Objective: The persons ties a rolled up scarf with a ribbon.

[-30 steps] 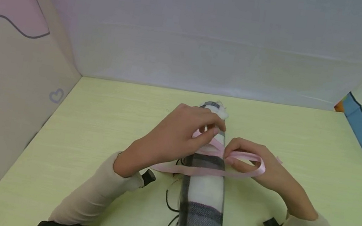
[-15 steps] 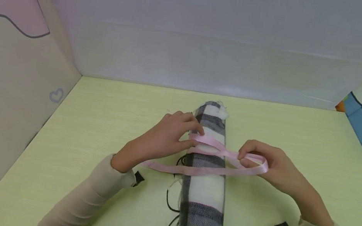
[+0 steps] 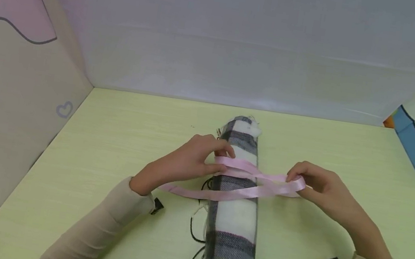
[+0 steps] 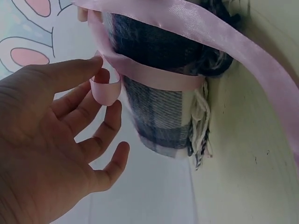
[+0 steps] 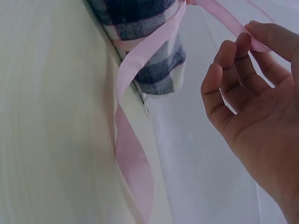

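Two hands pinch a pink ribbon (image 3: 248, 178) crossed over a rolled plaid scarf (image 3: 236, 205) mid-table, the left hand (image 3: 186, 162) and right hand (image 3: 317, 188) each nipping a loop; the thin satin looks light and slippery, best held near the crossing.

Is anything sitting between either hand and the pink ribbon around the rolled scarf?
Nothing visible. The left hand pinches a ribbon loop beside the rolled scarf, and the right hand pinches a strand on the other side; both grips are direct.
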Tool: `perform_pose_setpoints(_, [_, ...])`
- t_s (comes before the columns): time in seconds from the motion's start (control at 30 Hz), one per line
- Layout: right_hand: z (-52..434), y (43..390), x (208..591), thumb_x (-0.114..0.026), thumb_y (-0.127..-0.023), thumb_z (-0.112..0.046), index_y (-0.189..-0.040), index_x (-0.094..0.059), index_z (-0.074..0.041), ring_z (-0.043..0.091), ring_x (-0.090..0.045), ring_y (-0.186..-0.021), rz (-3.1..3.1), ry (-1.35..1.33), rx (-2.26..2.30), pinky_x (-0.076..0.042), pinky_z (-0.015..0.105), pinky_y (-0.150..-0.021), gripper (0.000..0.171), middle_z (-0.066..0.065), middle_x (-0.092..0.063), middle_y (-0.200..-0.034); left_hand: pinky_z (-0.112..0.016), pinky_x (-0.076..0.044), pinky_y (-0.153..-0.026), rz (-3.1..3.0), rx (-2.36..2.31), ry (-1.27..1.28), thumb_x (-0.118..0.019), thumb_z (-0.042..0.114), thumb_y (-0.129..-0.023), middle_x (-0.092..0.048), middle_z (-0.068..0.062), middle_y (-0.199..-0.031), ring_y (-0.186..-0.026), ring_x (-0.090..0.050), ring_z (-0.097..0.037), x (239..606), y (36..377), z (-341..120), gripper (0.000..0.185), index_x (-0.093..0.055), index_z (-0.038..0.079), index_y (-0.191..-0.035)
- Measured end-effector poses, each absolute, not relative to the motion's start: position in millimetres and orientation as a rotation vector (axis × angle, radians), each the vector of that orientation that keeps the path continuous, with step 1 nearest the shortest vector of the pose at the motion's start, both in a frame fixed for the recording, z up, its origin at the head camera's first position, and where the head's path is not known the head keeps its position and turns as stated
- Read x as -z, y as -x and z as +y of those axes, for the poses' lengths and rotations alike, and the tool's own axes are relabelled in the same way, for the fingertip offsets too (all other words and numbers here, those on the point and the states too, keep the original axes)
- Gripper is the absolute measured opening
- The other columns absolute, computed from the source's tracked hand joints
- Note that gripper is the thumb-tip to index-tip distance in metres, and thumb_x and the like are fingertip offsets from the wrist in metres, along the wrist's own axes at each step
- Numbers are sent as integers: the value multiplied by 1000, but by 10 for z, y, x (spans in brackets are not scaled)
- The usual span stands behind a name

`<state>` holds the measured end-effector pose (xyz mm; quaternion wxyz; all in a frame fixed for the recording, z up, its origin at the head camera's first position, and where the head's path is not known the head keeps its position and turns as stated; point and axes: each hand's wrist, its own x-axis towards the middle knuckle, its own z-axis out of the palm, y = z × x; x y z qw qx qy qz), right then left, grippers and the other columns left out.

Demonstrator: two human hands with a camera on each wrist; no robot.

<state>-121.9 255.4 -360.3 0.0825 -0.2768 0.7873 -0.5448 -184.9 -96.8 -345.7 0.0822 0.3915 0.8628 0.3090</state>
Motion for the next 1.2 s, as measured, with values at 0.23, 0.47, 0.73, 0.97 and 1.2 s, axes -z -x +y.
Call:
perform_pose_setpoints(0.23, [2706, 1191, 3631, -58, -101, 9, -120, -64, -4, 9, -64, -96, 2445, 678, 1609, -57, 22, -81, 24, -6, -65, -112, -48, -49, -96, 2518, -1024, -1052, -76, 23, -97, -68, 6, -100, -102, -64, -28, 3499, 1880, -1132, 28, -66, 20, -123])
perform_pose_setpoints(0.47, [2845, 1155, 3647, -56, -101, 10, -118, -63, -2, 9, -64, -93, 2416, 613, 1694, -56, 20, -84, 22, -3, -66, -109, -55, -49, -95, 2504, -1099, -974, -75, 18, -97, -66, 5, -100, -103, -62, -30, 3493, 1896, -1306, 29, -65, 23, -124])
perform_pose_setpoints(0.73, [3003, 1136, 3697, -52, -103, 9, -116, -61, 0, 14, -63, -89, 2430, 522, 1785, -49, 20, -82, 18, -2, -65, -95, -55, -50, -91, 2515, -1134, -836, -74, 14, -97, -66, 3, -100, -103, -63, -28, 3492, 1884, -1498, 30, -66, 21, -125])
perform_pose_setpoints(0.97, [3177, 1130, 3729, -53, -104, 7, -118, -60, 1, 12, -62, -90, 2422, 401, 1889, -46, 20, -83, 17, -2, -66, -92, -39, -47, -82, 2569, -1120, -737, -73, 16, -98, -67, 4, -99, -98, -60, -16, 3507, 1881, -1705, 28, -66, 25, -125])
perform_pose_setpoints(1.2, [3371, 1141, 3764, -53, -105, 5, -118, -60, 1, 10, -62, -89, 2461, 332, 1861, -47, 17, -84, 16, -4, -66, -91, -42, -47, -85, 2593, -1133, -699, -72, 18, -99, -67, 2, -99, -98, -60, -16, 3547, 1881, -1920, 26, -66, 25, -123])
